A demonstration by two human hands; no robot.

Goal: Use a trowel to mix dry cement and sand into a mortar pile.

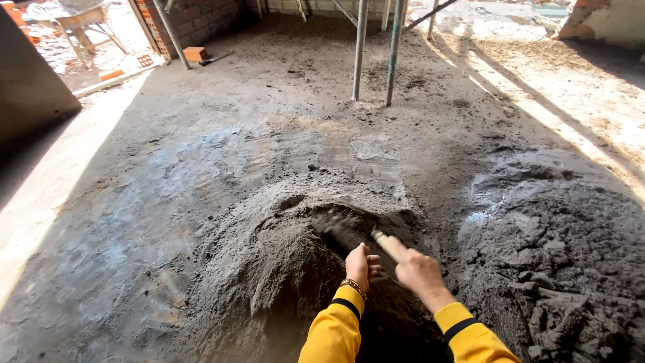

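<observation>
A: How was the tool gripped?

B: The wooden handle (pixel 388 246) was clamped in the right hand (pixel 418 271), fingers wrapped fully around the shaft. The left hand (pixel 359 264) was closed just beside it on the near left; whether it held the same shaft could not be told, since the grip was hidden behind the knuckles.

A: Where was the tool located?

B: The handle was angled away and to the left, down into the hollow of the dry sand-and-cement pile (pixel 282 269) at near centre. The working end (pixel 342 225) was blurred and half buried, so its form could not be determined. The low, close hand placement was judged suited to leverage against a heavy load.

A: What lay around the pile?

B: A darker, wet mortar heap (pixel 557 255) was seen to the right, touching the dry pile's edge. The concrete floor (pixel 134 202) extended left. Two metal scaffold poles (pixel 376 50) stood upright at far centre, well apart from the pile. An orange brick (pixel 195 53) was placed at far left, near a brick wall (pixel 201 17).

A: Sleeves?

B: Yellow sleeves with black cuffs (pixel 336 329) were worn; a beaded bracelet (pixel 353 287) was noted on the left wrist.
</observation>
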